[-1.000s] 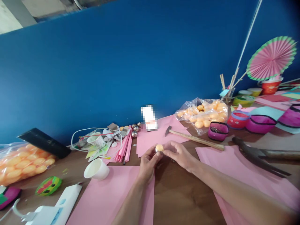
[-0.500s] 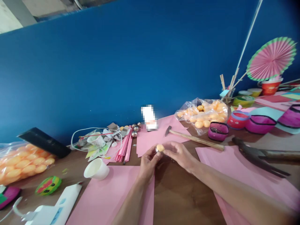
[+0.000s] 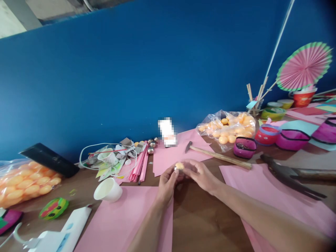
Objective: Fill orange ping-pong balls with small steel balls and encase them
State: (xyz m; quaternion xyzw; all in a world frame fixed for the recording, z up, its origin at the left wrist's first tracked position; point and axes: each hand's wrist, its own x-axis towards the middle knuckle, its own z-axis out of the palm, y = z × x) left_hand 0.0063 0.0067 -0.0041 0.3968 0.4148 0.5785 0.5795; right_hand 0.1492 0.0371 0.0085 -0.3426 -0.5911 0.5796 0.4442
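Note:
A small round ball (image 3: 179,166), pale orange on top and shiny silver at its lower left, is pinched between both hands above the brown table. My left hand (image 3: 167,181) grips its left side with thumb and fingers. My right hand (image 3: 198,173) closes on its right side, thumb in front and fingers behind. Part of the ball is covered by the fingertips. Just beyond the hands lies a hammer (image 3: 219,156) with a wooden handle, its head on pink paper (image 3: 168,159). Several silver balls (image 3: 151,150) rest left of that paper.
Bags of orange balls stand at right (image 3: 223,139) and far left (image 3: 25,183). A white cup (image 3: 108,190) rests by a pink sheet (image 3: 123,224). A claw hammer (image 3: 291,178) lies at right near purple pouches (image 3: 244,147). A power strip (image 3: 70,225) sits front left.
The ball has tilted slightly between the fingers, and both hands have shifted only a little. Nothing else on the table has moved.

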